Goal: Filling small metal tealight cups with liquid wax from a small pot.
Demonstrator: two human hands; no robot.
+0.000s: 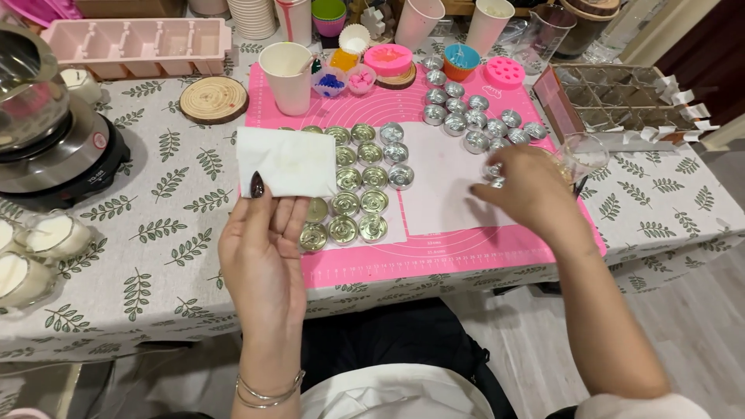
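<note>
Two hands are working over the pink mat [434, 260]. Your left hand [264, 248] is pinching a folded white paper towel [285, 161] between thumb and fingers, holding it up over the left edge of the mat, where it is covering part of the rows of small metal cups [361, 190]. Your right hand [531, 190] is reaching into the looser cluster of metal cups [473, 120] on the right side of the mat; its fingers are curling around one small cup [493, 171], though they are hiding the grip, so you cannot tell how firmly it is closed. A white sheet [438, 186] is lying on the mat between the two groups of cups. A white paper cup [287, 77] is standing at the back left corner of the mat, beside a round wooden coaster [213, 99]. A small clear glass beaker [583, 154] is sitting just beyond your right hand. A hot plate [54, 159] is standing at the far left on the leaf-patterned tablecloth [163, 233].
</note>
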